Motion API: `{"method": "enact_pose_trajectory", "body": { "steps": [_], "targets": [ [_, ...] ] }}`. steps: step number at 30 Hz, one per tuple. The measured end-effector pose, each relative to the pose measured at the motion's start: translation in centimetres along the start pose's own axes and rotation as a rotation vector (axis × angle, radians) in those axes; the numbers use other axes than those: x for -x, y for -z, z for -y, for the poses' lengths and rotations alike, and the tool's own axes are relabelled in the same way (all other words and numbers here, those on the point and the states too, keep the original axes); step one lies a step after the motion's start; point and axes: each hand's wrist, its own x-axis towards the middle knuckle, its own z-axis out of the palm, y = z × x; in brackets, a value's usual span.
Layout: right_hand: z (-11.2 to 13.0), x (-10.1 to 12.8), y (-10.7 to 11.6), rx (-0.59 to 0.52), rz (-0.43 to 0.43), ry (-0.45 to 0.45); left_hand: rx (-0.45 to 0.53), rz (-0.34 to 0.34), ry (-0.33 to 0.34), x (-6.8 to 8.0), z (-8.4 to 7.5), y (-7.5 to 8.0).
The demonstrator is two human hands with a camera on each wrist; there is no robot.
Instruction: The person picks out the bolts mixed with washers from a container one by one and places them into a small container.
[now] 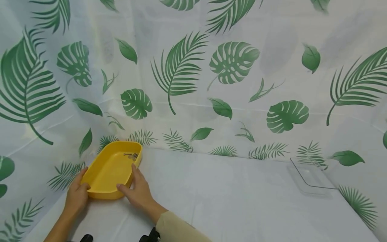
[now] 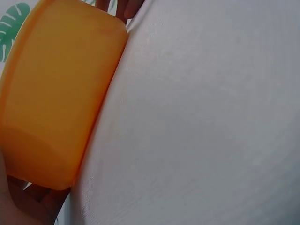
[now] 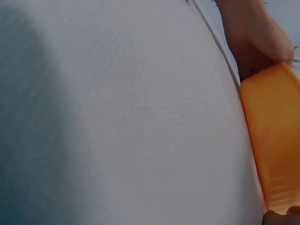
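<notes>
We grip the yellow tray [image 1: 109, 169] at the table's [image 1: 229, 198] far-left corner, left hand [image 1: 77, 195] and right hand [image 1: 137, 191] curled round its near corners, ready to lift or slide it, keeping it level for the small metal piece [image 1: 131, 155] inside.

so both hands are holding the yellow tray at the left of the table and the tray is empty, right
Not quite: the yellow tray is not empty. The head view shows a small metallic item lying at its far end; it is too small to identify. The rest holds: the left hand and right hand hold the tray at the left of the table.
</notes>
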Motion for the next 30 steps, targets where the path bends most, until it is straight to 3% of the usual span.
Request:
{"method": "enact_pose_trajectory", "body": {
  "steps": [3, 13, 22, 30],
  "targets": [
    [-0.1, 0.1, 0.3, -0.018, -0.013, 0.011, -0.018, 0.024, -0.042, 0.2, 0.0, -0.1],
    [-0.7, 1.5, 2.2, -0.1, -0.064, 0.008, -0.033, 0.15, -0.046, 1.1, -1.6, -1.5],
    [-2.0, 2.6, 3.8, -0.157, -0.127, 0.027, 0.015, 0.199, -0.153, 2.2, -2.7, -3.0],
    [-3.0, 4.1, 6.0, -0.269, -0.116, 0.045, 0.024, 0.274, -0.213, 2.8, -3.3, -4.5]
  ]
}}
